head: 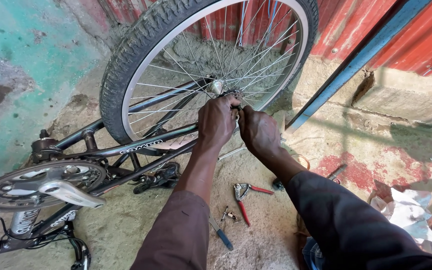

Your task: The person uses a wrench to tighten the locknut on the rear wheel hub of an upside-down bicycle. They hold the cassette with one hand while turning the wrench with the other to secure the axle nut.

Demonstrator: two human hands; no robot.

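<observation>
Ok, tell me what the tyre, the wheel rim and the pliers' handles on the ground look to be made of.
Tyre: black rubber by the look, matte, with a knobbly moulded tread.
Wheel rim: probably metal, likely aluminium or steel; pale silvery band with thin shiny wire spokes running into it.
Pliers: handles seem coated in red plastic or rubber, smooth; the head is bare grey metal.

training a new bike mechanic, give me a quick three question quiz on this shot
1. True or false: both hands work at the rear wheel hub.
2. Which tool with red handles lies on the ground? A pliers, B hammer, C saw.
3. Which hand is nearer the crank arm?

Key:
1. True: left hand and right hand meet at the hub.
2. A, the pliers.
3. The left.
</observation>
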